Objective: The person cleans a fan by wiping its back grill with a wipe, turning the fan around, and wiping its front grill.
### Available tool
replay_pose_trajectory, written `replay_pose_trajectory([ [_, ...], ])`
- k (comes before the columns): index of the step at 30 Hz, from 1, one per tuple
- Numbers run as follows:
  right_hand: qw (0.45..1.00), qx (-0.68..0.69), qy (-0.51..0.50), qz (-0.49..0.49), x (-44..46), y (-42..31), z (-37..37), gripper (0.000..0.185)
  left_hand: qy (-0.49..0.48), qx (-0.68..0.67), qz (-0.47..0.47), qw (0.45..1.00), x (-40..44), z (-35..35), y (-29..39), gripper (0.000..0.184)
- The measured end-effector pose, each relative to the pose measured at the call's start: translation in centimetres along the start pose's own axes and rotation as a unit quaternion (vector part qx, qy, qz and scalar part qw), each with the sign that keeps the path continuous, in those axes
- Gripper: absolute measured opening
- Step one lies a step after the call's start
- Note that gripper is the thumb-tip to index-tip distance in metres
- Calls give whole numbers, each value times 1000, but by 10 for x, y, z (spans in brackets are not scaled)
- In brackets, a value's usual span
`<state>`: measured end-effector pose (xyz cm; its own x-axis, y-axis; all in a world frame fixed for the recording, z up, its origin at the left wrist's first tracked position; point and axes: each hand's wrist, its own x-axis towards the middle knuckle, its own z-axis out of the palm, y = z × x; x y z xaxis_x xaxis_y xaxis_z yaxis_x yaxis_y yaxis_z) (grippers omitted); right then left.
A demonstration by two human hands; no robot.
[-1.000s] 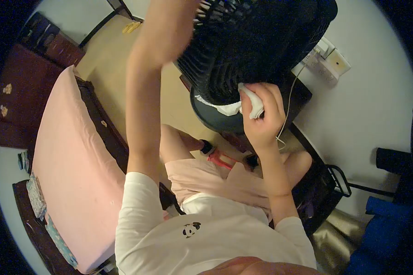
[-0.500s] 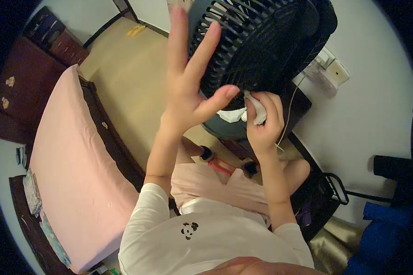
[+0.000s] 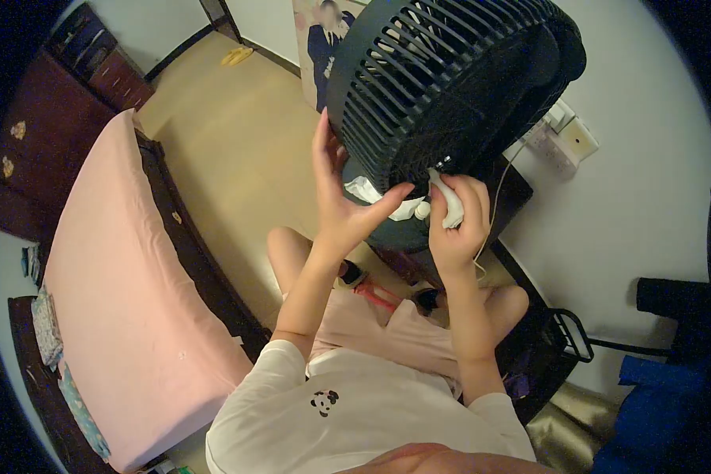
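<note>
A black electric fan (image 3: pixel 458 103) is tilted, its slatted rear housing towards me. My left hand (image 3: pixel 344 209) cups the lower left rim, with the thumb along the bottom edge and the fingers partly hidden behind the front. In my right hand (image 3: pixel 460 229) is a folded white tissue (image 3: pixel 453 204), pinched between thumb and fingers. Its tip touches the rear grille near the bottom. Below the fan head, more crumpled white tissue (image 3: pixel 361 187) lies on the round dark base (image 3: pixel 395 237).
A white cord (image 3: pixel 495 193) runs down from a power strip (image 3: pixel 557 146) by the wall. A bed with a pink sheet (image 3: pixel 142 308) stands to the left. Yellow slippers (image 3: pixel 236 56) lie on the far floor. A wall picture (image 3: pixel 320 59) is behind the fan.
My left hand has come down from its raised, spread pose onto the fan's rim. My right hand stays at the rear grille with the tissue, slightly lower in view.
</note>
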<state>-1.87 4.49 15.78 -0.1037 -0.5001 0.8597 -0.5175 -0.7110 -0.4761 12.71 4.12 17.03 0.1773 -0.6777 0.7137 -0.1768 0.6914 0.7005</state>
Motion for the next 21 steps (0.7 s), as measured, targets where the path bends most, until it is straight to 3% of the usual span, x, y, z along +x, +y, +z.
replay_pose_trajectory([
  [14,1000,-8,-4,-5,10,-18,2,25,56,-48,-61,995,-7,4,1,105],
  [21,1000,6,-2,7,2,-12,-1,23,36,-25,-57,997,-5,3,2,104],
])
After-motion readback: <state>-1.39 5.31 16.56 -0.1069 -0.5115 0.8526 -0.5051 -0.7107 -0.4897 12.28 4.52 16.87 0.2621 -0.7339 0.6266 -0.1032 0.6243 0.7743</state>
